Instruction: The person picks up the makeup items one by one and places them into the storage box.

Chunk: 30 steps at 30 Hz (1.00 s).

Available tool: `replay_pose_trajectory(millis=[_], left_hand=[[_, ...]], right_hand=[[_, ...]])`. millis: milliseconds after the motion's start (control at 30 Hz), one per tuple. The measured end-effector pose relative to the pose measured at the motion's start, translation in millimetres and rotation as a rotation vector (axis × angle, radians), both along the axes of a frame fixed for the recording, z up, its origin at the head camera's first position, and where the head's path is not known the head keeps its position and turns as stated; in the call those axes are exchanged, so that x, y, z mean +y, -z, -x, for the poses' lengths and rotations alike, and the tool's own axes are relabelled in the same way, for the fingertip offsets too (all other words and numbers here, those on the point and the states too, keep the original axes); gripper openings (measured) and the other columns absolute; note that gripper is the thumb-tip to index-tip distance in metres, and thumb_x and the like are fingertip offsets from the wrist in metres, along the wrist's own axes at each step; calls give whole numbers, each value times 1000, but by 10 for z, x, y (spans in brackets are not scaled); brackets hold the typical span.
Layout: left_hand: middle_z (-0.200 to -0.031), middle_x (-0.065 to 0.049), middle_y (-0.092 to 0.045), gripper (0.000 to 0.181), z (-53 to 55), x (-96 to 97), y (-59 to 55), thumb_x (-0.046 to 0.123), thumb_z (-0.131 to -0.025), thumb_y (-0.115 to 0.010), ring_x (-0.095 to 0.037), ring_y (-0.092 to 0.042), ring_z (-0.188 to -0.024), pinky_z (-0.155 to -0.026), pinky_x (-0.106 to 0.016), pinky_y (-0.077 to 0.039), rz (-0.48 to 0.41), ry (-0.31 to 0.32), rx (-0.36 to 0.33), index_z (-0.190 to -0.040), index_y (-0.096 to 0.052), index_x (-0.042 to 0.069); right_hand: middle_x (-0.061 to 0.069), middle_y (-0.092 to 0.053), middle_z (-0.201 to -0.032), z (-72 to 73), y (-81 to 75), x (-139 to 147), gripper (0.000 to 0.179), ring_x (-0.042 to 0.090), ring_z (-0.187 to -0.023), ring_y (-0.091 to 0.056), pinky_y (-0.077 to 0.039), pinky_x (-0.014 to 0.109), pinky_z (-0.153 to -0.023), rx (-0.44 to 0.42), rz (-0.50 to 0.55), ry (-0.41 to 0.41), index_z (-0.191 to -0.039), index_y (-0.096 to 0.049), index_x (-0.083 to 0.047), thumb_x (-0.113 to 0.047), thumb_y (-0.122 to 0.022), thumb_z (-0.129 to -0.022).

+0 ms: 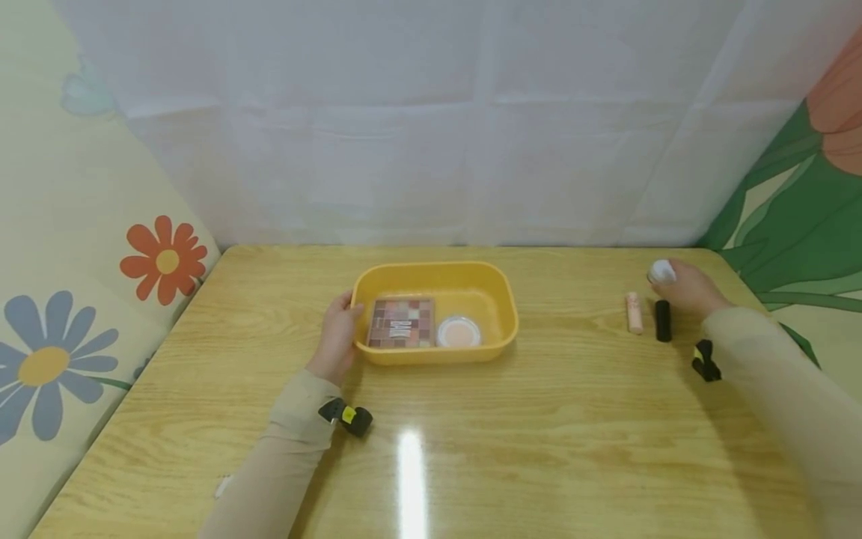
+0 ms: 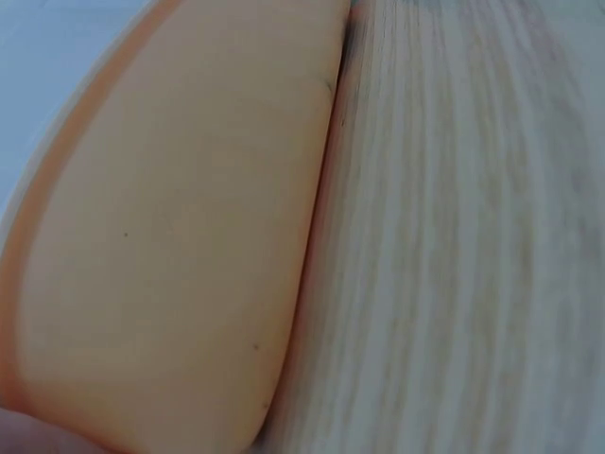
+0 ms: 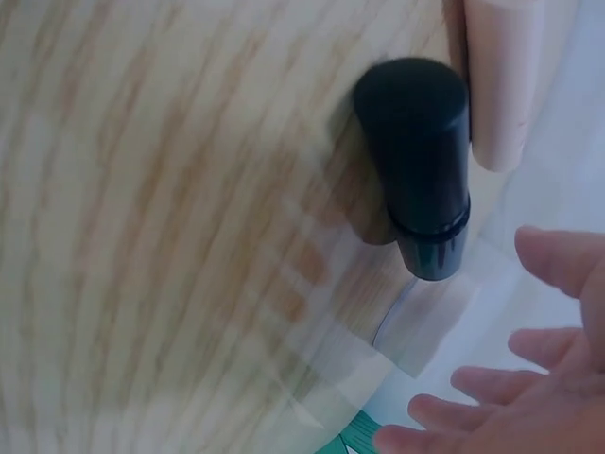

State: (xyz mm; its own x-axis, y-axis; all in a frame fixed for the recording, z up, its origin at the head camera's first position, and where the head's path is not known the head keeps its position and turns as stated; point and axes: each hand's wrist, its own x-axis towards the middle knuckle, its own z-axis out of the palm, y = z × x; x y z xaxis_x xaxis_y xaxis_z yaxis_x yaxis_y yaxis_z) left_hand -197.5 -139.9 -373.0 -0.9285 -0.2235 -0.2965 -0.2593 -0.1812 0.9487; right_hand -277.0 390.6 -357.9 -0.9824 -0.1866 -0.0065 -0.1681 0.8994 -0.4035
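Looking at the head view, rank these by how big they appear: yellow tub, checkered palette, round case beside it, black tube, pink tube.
1. Yellow tub
2. Checkered palette
3. Round case

Black tube and pink tube come last, too alike to rank.

Table (image 1: 572, 434): basin (image 1: 434, 356) stands centrally, toward the back. In basin: eyeshadow palette (image 1: 402, 323), left; powder compact (image 1: 459, 332), just right of it. At basin's left end: left hand (image 1: 337, 337). Well right of basin: cosmetic tube (image 1: 634, 313); second tube (image 1: 663, 321) lies right of it. Behind second tube: round item (image 1: 662, 271), at right hand (image 1: 694, 287). Behind table: sheet (image 1: 431, 127).
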Motion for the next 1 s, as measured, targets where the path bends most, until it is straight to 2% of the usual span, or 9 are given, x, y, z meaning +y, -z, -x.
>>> replay_pose_trajectory(millis=[200, 367, 600, 800, 1000], left_hand=[[-155, -15, -27, 48, -6, 13, -2, 4, -102, -35, -27, -25, -142, -117, -39, -23, -12, 4, 20, -149, -29, -2], [-155, -15, -28, 48, 1, 8, 6, 3, -101, -35, -27, -25, -142, -117, -38, -24, -19, -4, 16, -148, -29, -2], [-155, -15, -28, 47, 9, -2, 15, 4, -102, -35, -28, -25, -142, -117, -39, -23, -15, -3, 6, -149, -29, -1], [-155, -15, -28, 47, 5, 2, 12, 5, -102, -35, -28, -25, -142, -117, -39, -23, 2, 0, 11, -148, -30, -2], [-156, -14, -28, 47, 7, -9, 12, 6, -102, -36, -27, -24, -143, -118, -39, -22, 6, 4, 7, -148, -30, -1]], right_hand=[[48, -45, -103, 89, 6, 26, 43, 62, -98, -45, -38, 70, -85, -6, -37, -53, -112, -37, 29, -3, -54, -90], [54, -40, -107, 162, 30, 65, 53, 66, -101, -42, -37, 71, -88, -28, -81, -48, -117, -29, 34, -5, -54, -91], [55, -37, -109, 235, 79, 144, 61, 65, -100, -43, -38, 70, -87, -67, -107, -70, -121, -22, 36, -6, -54, -91], [53, -40, -105, 274, 120, 211, 57, 62, -94, -46, -41, 68, -81, -61, -104, -91, -121, -23, 34, -3, -53, -90], [58, -30, -117, 301, 78, 171, 65, 67, -106, -37, -36, 70, -91, -112, -130, -90, -129, -16, 34, -7, -51, -93]])
